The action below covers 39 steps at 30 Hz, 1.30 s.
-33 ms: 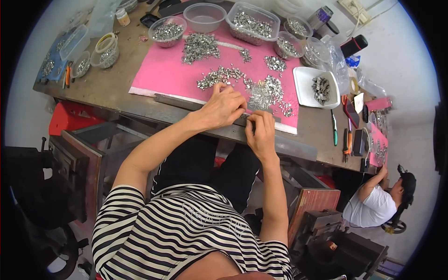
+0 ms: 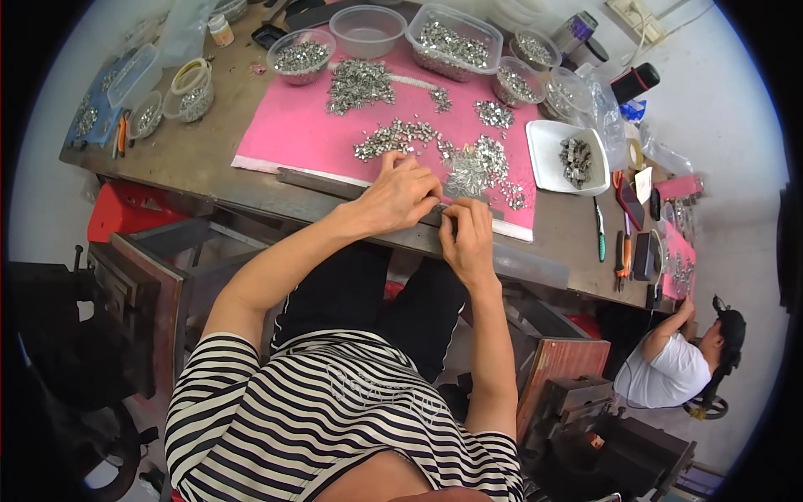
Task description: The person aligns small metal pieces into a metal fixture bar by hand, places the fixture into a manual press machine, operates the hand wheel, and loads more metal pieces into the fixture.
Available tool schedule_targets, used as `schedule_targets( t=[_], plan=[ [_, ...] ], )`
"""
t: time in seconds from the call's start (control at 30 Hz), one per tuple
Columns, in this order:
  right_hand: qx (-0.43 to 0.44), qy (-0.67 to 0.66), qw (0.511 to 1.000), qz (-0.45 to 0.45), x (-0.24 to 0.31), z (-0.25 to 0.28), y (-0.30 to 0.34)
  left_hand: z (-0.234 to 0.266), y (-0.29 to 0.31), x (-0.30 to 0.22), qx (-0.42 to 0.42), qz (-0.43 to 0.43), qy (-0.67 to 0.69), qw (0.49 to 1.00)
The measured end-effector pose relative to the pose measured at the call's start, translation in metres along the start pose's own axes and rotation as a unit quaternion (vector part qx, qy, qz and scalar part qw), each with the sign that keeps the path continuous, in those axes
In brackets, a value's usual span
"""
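Both bare hands were held close together over a long, narrow, dark grey metal bar, which was set along the near edge of a pink cloth mat on a brown workbench. The bar's long axis was laid from left to right, its right end slightly nearer, and its middle was partly covered by the hands.

The fingers of the left hand were bent, with the forefinger raised toward a loose, curved band of small silvery metal pieces. This band was spread just beyond those fingertips; contact could not be made out. The right hand was placed to the right and slightly nearer, with thumb and forefinger drawn toward each other at the bar. Whether a piece was clamped in either hand could not be told.

A dense heap of slender, shiny metal pieces was gathered directly on the far side of the right fingertips and to the right of the left knuckles. By position, the band was judged nearer to the left fingertips and the heap nearer to the right ones.

Farther right, a white square plastic tray was seen, with darker metal pieces held in it.
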State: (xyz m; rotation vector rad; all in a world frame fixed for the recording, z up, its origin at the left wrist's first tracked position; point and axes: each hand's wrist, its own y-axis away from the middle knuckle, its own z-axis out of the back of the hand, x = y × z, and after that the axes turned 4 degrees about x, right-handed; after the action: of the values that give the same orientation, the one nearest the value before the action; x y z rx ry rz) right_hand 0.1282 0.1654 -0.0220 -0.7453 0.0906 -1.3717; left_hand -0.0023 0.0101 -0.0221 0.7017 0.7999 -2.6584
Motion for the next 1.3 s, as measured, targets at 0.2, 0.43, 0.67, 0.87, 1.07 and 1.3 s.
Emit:
schedule_targets(
  t=[0.2, 0.43, 0.67, 0.87, 1.07, 1.3],
  plan=[
    [0.023, 0.013, 0.999, 0.029, -0.001, 0.002, -0.005, -0.004, 0.013, -0.002, 0.002, -0.001, 0.009, 1.0],
    [-0.009, 0.014, 1.0, 0.025, -0.002, -0.004, 0.002, -0.005, 0.012, -0.005, -0.001, -0.02, -0.017, 1.0],
    [-0.008, 0.046, 0.997, 0.065, -0.006, 0.004, 0.011, -0.005, 0.014, -0.006, -0.008, -0.002, -0.003, 1.0],
    [-0.083, 0.058, 0.995, 0.003, -0.01, 0.018, 0.033, -0.018, 0.016, -0.018, -0.085, 0.018, -0.007, 0.996],
    [-0.12, 0.031, 0.977, -0.173, -0.031, 0.024, 0.039, -0.028, 0.017, -0.021, -0.098, 0.048, -0.069, 0.992],
    [-0.051, 0.102, 0.984, -0.139, -0.046, 0.027, 0.017, -0.027, 0.034, -0.024, -0.195, 0.014, -0.028, 0.98]
  ],
)
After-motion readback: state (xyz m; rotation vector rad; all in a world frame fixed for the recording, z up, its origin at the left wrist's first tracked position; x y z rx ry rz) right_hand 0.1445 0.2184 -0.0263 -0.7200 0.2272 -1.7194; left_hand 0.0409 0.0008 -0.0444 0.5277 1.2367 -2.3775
